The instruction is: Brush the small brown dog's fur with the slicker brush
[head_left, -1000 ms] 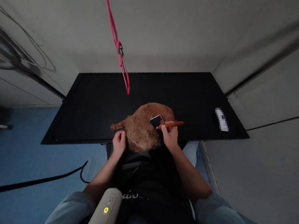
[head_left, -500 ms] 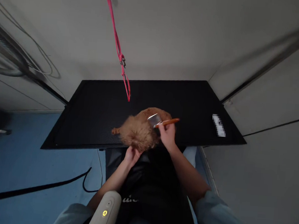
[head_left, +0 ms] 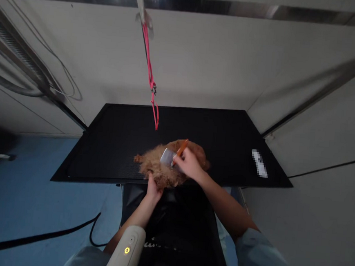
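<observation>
Dog (head_left: 166,176), brown and curly-coated, was at the near edge of the black table (head_left: 226,141), one leg (head_left: 138,158) stretched toward the table's left. I saw the right hand (head_left: 189,164) clamped on the orange handle (head_left: 182,146) of a brush (head_left: 167,156), its flat head over the fur. The left hand (head_left: 153,189) was at the coat's near side; fur hid part of its fingers, so from my end I could not tell whether they were closed. Pink loop (head_left: 150,71) hung below the metal bar (head_left: 236,8). Pixelated white object (head_left: 259,163) lay at the table's right.
</observation>
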A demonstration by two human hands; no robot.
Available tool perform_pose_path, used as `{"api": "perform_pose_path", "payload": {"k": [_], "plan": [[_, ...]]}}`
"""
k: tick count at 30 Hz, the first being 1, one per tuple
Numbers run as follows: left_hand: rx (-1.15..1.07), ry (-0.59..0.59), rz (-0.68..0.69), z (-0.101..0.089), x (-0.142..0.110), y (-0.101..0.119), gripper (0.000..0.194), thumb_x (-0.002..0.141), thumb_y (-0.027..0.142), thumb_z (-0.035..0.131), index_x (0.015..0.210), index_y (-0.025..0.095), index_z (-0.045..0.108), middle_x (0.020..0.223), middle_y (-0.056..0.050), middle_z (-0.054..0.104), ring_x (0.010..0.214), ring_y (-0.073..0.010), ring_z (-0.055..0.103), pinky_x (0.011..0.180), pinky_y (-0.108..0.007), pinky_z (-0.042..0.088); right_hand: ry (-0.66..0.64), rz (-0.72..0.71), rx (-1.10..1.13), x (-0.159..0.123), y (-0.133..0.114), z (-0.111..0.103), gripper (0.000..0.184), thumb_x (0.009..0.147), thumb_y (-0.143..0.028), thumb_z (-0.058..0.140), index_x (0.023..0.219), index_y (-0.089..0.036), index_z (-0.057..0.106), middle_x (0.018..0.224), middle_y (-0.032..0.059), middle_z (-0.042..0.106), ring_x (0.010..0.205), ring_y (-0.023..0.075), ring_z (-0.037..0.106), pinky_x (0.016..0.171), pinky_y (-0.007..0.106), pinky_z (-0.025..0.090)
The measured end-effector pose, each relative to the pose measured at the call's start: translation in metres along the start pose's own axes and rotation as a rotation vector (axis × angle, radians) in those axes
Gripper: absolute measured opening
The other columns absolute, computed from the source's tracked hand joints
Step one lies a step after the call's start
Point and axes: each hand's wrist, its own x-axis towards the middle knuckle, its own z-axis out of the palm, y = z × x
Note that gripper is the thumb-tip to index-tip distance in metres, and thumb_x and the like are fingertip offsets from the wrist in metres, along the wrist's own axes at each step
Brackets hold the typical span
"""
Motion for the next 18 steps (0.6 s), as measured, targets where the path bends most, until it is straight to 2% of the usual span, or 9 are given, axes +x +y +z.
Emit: {"api": "perform_pose_path", "payload": {"k": [2, 3, 6, 7, 10, 11, 14, 15, 18], "plan": [[-0.011, 0.002, -0.030, 0.007, -0.001, 0.000, 0.040, 0.087, 0.050, 0.045, 0.107, 0.022, 0.065, 0.110, -0.004, 0.068, 0.108, -0.0220, 0.061, 0.095, -0.036, 0.048, 0.184, 0.038, -0.030, -0.001, -0.003, -0.001, 0.017, 0.079, -0.035, 0.059, 0.089, -0.022, 0.057, 0.081, 0.0056, 0.067, 0.072, 0.0212, 0.063, 0.065, 0.033, 0.048], [-0.017, -0.004, -0.056, 0.011, -0.001, 0.002, 0.038, 0.088, 0.047, 0.045, 0.106, 0.021, 0.065, 0.108, -0.005, 0.069, 0.106, -0.0218, 0.062, 0.094, -0.036, 0.049, 0.159, 0.012, -0.034, -0.001, -0.004, -0.002, 0.018, 0.078, -0.035, 0.059, 0.090, -0.021, 0.058, 0.082, 0.0058, 0.067, 0.074, 0.0210, 0.063, 0.067, 0.033, 0.048], [0.002, 0.014, -0.145, 0.018, -0.002, 0.009, 0.039, 0.088, 0.046, 0.044, 0.102, 0.017, 0.067, 0.098, -0.008, 0.071, 0.096, -0.0230, 0.066, 0.086, -0.037, 0.053, -0.158, -0.094, -0.041, -0.005, -0.009, 0.000, 0.018, 0.074, -0.034, 0.065, 0.084, -0.021, 0.059, 0.077, 0.0040, 0.066, 0.069, 0.0198, 0.062, 0.065, 0.031, 0.047], [0.008, 0.032, -0.164, 0.018, -0.003, 0.011, 0.040, 0.088, 0.047, 0.044, 0.101, 0.016, 0.067, 0.096, -0.008, 0.071, 0.093, -0.0234, 0.067, 0.084, -0.037, 0.054, -0.152, -0.081, -0.050, -0.006, -0.009, 0.001, 0.017, 0.074, -0.033, 0.065, 0.083, -0.020, 0.059, 0.076, 0.0041, 0.065, 0.069, 0.0199, 0.062, 0.064, 0.031, 0.047], [-0.008, 0.047, -0.184, 0.017, -0.005, 0.017, 0.040, 0.087, 0.047, 0.044, 0.104, 0.018, 0.066, 0.098, -0.008, 0.071, 0.097, -0.0242, 0.066, 0.084, -0.037, 0.054, 0.159, -0.008, -0.047, -0.009, -0.007, 0.003, 0.016, 0.079, -0.031, 0.059, 0.089, -0.019, 0.057, 0.084, 0.0067, 0.066, 0.078, 0.0216, 0.063, 0.071, 0.033, 0.048], [-0.010, 0.036, -0.186, 0.016, -0.006, 0.018, 0.039, 0.087, 0.045, 0.044, 0.104, 0.018, 0.066, 0.099, -0.007, 0.071, 0.099, -0.0245, 0.065, 0.085, -0.038, 0.054, 0.169, -0.026, -0.023, -0.009, -0.006, 0.004, 0.016, 0.080, -0.031, 0.058, 0.091, -0.020, 0.058, 0.086, 0.0065, 0.066, 0.081, 0.0216, 0.063, 0.073, 0.033, 0.049], [0.039, -0.011, -0.218, 0.012, -0.010, 0.023, 0.035, 0.085, 0.041, 0.047, 0.102, 0.017, 0.066, 0.097, -0.008, 0.072, 0.098, -0.0253, 0.066, 0.087, -0.039, 0.054, -0.081, -0.103, 0.062, -0.011, -0.001, 0.009, 0.014, 0.078, -0.031, 0.061, 0.088, -0.021, 0.059, 0.081, 0.0029, 0.066, 0.076, 0.0199, 0.063, 0.072, 0.032, 0.050], [0.058, -0.030, -0.225, 0.011, -0.012, 0.025, 0.034, 0.085, 0.040, 0.049, 0.101, 0.017, 0.066, 0.097, -0.008, 0.072, 0.099, -0.0251, 0.066, 0.088, -0.039, 0.054, -0.081, -0.084, 0.076, -0.012, 0.001, 0.010, 0.014, 0.078, -0.031, 0.061, 0.087, -0.021, 0.059, 0.080, 0.0028, 0.066, 0.075, 0.0200, 0.063, 0.073, 0.033, 0.050], [0.108, -0.112, -0.224, 0.010, -0.016, 0.031, 0.034, 0.083, 0.042, 0.052, 0.103, 0.018, 0.065, 0.104, -0.008, 0.070, 0.105, -0.0245, 0.063, 0.094, -0.039, 0.051, 0.185, 0.000, 0.096, -0.011, 0.008, 0.013, 0.016, 0.080, -0.031, 0.058, 0.091, -0.019, 0.058, 0.087, 0.0061, 0.067, 0.085, 0.0219, 0.063, 0.079, 0.036, 0.050]]}}
